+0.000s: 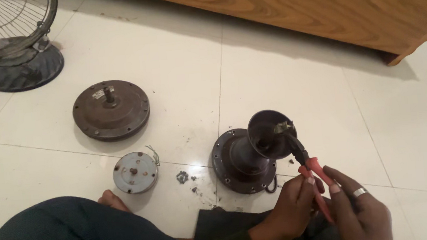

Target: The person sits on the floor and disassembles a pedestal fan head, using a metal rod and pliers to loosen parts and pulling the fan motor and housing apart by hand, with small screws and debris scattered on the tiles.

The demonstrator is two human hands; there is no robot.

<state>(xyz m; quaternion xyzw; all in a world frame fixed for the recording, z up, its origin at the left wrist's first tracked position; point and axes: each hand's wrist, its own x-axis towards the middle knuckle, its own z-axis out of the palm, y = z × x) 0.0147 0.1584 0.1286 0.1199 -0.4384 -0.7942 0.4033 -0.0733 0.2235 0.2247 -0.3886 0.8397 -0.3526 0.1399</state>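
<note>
Both hands grip red-handled pliers (pixel 307 166): left hand (pixel 293 208) | right hand (pixel 358 210) | pliers' tip bites metal tab on dark motor housing (pixel 250 155), just above hands.

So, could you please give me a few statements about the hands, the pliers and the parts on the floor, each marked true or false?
1. Both the left hand and the right hand grip the red-handled pliers. True.
2. The pliers' nose reaches the rim of the dark funnel-shaped housing. True.
3. The large brown round cover lies on a wooden table. False: it lies on the white tiled floor.
4. The small grey disc sits on top of the brown cover. False: it lies apart, nearer the person.
5. The right hand wears a ring. True.
</note>
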